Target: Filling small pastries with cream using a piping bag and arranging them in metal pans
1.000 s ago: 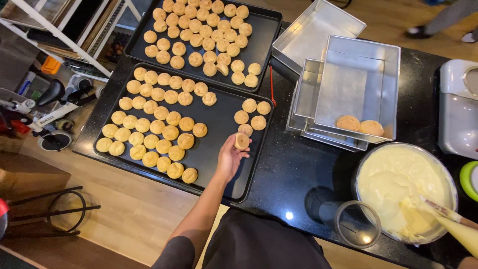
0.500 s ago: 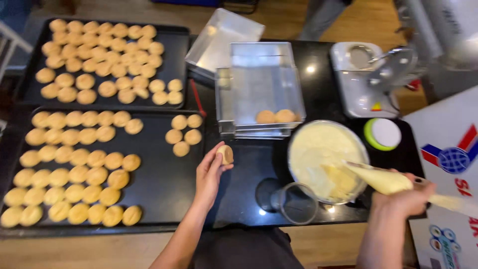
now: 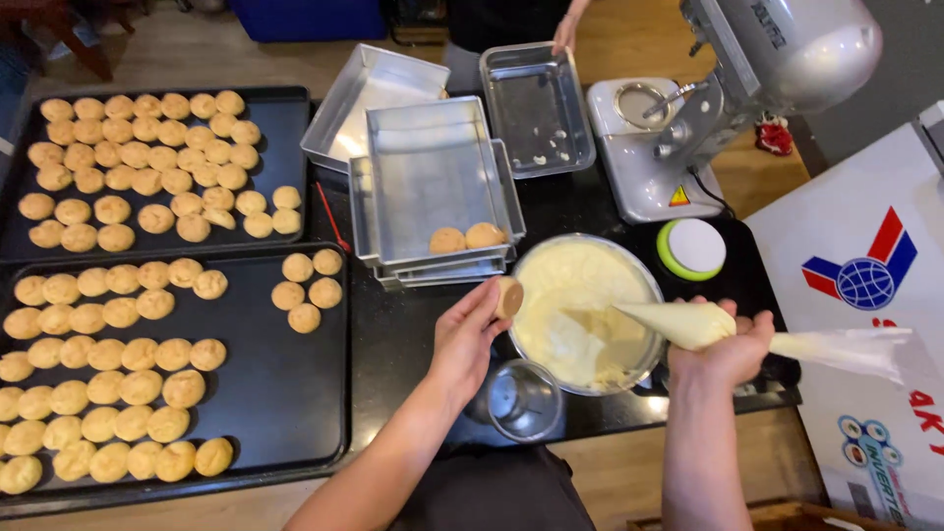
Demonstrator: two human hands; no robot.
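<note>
My left hand holds a small golden puff up beside the rim of a steel bowl of pale yellow cream. My right hand grips a cream-filled piping bag, its tip pointing left over the bowl toward the puff. Two black baking trays on my left carry several rows of puffs. A square metal pan behind the bowl holds two puffs.
An empty small steel cup sits in front of the bowl. More metal pans are stacked behind. A grey stand mixer and a green-rimmed white lid stand at right. Another person's hand touches the far pan.
My left hand picked a puff off the near tray and carried it right to the bowl. My right hand brought the piping bag in; the view shifted right.
</note>
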